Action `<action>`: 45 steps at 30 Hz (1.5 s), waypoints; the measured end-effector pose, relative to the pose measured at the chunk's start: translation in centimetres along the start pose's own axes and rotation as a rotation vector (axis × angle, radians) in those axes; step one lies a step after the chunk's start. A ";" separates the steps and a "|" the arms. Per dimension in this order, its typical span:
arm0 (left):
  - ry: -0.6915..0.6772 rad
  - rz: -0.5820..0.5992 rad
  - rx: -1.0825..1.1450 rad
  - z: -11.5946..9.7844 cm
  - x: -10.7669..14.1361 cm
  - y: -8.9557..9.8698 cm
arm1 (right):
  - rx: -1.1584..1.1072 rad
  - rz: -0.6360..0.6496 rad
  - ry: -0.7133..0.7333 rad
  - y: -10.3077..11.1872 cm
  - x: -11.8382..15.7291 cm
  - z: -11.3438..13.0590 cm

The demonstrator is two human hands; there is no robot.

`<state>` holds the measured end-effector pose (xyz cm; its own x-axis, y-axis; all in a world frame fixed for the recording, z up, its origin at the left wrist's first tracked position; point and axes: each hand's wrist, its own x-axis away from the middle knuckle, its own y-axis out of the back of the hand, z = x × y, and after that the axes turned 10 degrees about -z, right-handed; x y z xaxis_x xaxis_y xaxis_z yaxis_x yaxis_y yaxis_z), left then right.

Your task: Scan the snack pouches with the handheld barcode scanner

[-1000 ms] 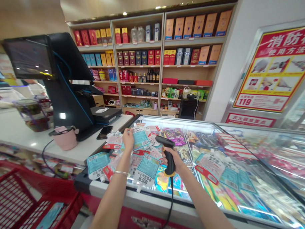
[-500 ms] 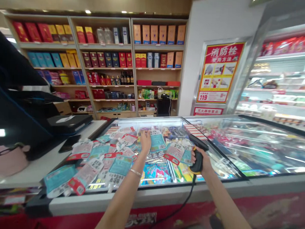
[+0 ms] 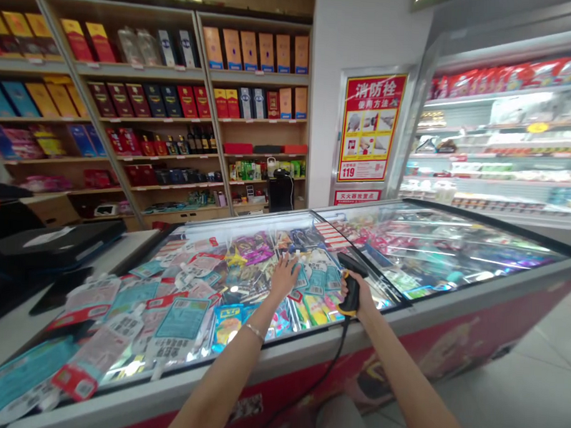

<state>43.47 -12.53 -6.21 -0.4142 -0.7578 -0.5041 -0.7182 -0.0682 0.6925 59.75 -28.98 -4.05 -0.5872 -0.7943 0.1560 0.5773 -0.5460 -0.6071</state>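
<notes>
My right hand [image 3: 364,298] grips a black and yellow barcode scanner [image 3: 351,292], its head tilted to the left over the freezer's glass top. A cable hangs down from its handle. Fingers spread, my left hand [image 3: 284,276] is at the edge of a small group of blue and white spouted pouches [image 3: 317,279], which lie on the glass between both hands. Whether the fingertips touch a pouch I cannot tell. To the left, a larger spread of similar pouches [image 3: 182,316], some showing red and white sides, covers the glass.
Under the chest freezer's glass lie colourful packets [image 3: 230,327]. A counter [image 3: 139,243] with a black device [image 3: 60,240] adjoins on the left. Shelves of boxed goods [image 3: 153,103] stand behind, with a red poster [image 3: 370,126] and a lit refrigerated display [image 3: 499,134] to the right.
My view has turned to the right. My left hand has let go of a blue and white pouch, which now lies among those near the scanner. The scanner stays in my right hand.
</notes>
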 end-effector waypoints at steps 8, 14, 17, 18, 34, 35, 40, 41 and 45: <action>0.009 0.014 -0.036 -0.3 0.2 0.1 | -0.027 0.005 -0.030 0.1 0.1 0.0; 0.035 0.031 -0.041 -1.6 0.8 0.4 | -0.020 -0.006 -0.042 0.4 -0.2 0.2; 0.066 0.027 -0.030 -1.7 0.4 1.6 | -0.022 -0.004 -0.036 -0.1 -0.2 0.4; 0.075 0.003 -0.025 -1.4 0.1 2.5 | -0.040 0.003 -0.025 -0.6 -0.1 0.5; 0.253 -0.580 -0.131 18.5 -0.5 26.4 | -0.010 0.461 -0.196 -21.3 1.0 -8.9; 0.279 -0.589 -0.169 19.4 0.1 27.4 | -0.003 0.487 -0.236 -22.3 1.1 -10.0; 0.519 -0.576 -0.586 21.7 3.0 30.2 | 0.031 0.567 -0.364 -25.8 1.6 -14.6; 0.618 -0.552 -0.650 21.9 3.4 30.5 | 0.035 0.576 -0.378 -26.2 1.7 -15.4; 0.935 -0.343 -0.634 22.5 4.0 31.3 | 0.077 0.596 -0.454 -26.4 2.5 -17.9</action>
<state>6.80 -3.10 1.84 0.5061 -0.7998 -0.3226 -0.1967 -0.4713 0.8598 32.89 -11.83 -1.59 0.1191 -0.9838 0.1343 0.7722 0.0067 -0.6354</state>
